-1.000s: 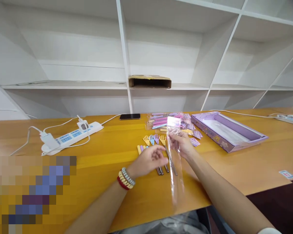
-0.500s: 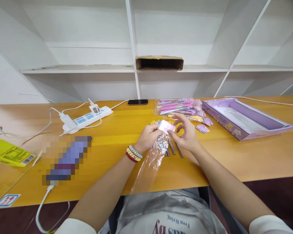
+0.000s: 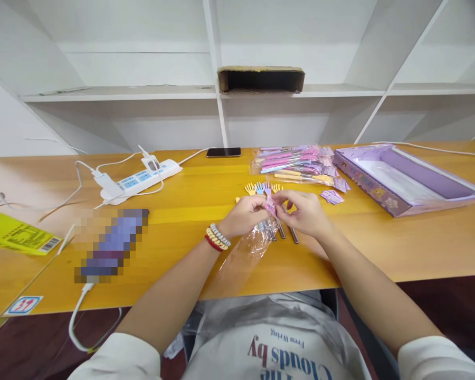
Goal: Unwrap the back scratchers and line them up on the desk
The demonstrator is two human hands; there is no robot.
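Between both hands is a small pink printed card [image 3: 269, 206], pinched from each side. My left hand [image 3: 247, 214], with bead bracelets on the wrist, grips its left edge; a long clear plastic bag [image 3: 243, 256] trails below that hand. My right hand [image 3: 301, 211] has thumb and forefinger closed on the card's other edge. Under and just beyond the hands lie several back scratchers with hand-shaped heads [image 3: 260, 188] in yellow, blue and purple, their metal handles [image 3: 281, 228] pointing toward me. My hands hide their middles.
A pile of bagged pink and purple back scratchers [image 3: 293, 158] lies behind, beside small printed cards [image 3: 332, 197]. To the right stands a purple open box [image 3: 396, 203]. At left are a power strip [image 3: 142, 179], a pixelated phone-like object [image 3: 114, 243] and a yellow package [image 3: 19, 232]. A black phone [image 3: 224, 152] lies at the back.
My right hand has come in from beside the card and closed on it. The card has turned edge-on, and the view has tilted down slightly.
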